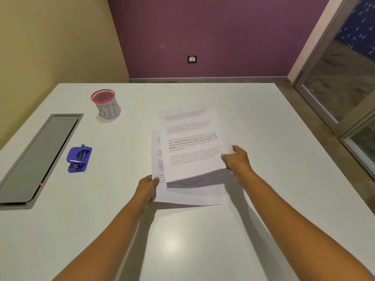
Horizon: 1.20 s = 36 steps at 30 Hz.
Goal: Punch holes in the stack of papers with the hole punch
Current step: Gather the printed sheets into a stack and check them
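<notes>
at centre frame the left hand (146,188) grips the lower left edge of the stack of white printed papers (190,157). the right hand (237,161) pinches its top sheet's right edge. the blue plastic hole punch (79,159) sits at left on the white table (203,240).

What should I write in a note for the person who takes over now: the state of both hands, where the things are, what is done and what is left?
The left hand pinches the near left corner of the lower sheets.
The right hand grips the right edge of the top sheet, which is lifted, skewed and blurred.
The blue hole punch stands alone on the table, left of the papers. The mesh cup stands beyond it.
Done: papers picked up, not yet squared.
Left: align the stack, bring it to the punch, press.
</notes>
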Motion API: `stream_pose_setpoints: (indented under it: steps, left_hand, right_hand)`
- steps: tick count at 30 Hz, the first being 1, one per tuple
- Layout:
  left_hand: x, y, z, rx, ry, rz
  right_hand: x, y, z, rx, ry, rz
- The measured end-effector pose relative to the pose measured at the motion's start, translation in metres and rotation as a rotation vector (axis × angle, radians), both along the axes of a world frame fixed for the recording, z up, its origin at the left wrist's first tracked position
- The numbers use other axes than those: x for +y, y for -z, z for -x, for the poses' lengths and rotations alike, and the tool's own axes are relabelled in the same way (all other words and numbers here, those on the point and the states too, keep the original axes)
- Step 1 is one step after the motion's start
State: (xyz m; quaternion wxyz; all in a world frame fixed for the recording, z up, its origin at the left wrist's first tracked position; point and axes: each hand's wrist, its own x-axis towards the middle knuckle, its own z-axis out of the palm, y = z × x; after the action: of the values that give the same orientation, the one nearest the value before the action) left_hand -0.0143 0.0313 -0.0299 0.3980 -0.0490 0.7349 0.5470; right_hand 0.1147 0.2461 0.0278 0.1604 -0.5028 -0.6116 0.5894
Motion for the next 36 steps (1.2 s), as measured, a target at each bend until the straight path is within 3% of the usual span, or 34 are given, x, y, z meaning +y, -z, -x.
stream_pose_setpoints:
  steps: [6, 15, 21, 26, 29, 32, 36]
  left_hand:
    - [0.005, -0.01, -0.006, 0.053, 0.016, 0.023]
    - [0.012, -0.009, -0.007, 0.165, 0.101, 0.066]
    - [0.014, -0.021, -0.005, 0.203, 0.069, -0.031]
    - [0.016, -0.034, 0.0, 0.209, 0.055, -0.146]
    - [0.017, -0.046, 0.0, 0.167, 0.072, -0.246]
    - [0.017, -0.054, -0.002, 0.139, 0.115, -0.325]
    - [0.013, -0.056, -0.001, 0.113, 0.185, -0.384]
  right_hand:
    - [-0.011, 0.046, -0.019, -0.151, -0.036, 0.08]
    - [-0.026, 0.05, -0.012, -0.224, -0.186, 0.068]
    - [-0.012, 0.048, -0.019, -0.311, -0.19, -0.086]
    - [0.007, 0.039, -0.02, -0.333, -0.203, -0.048]
    - [0.015, 0.031, -0.014, -0.256, -0.25, 0.062]
    - [0.021, 0.021, -0.009, -0.076, -0.2, 0.237]
    - [0.032, 0.006, -0.012, 0.132, -0.206, 0.321]
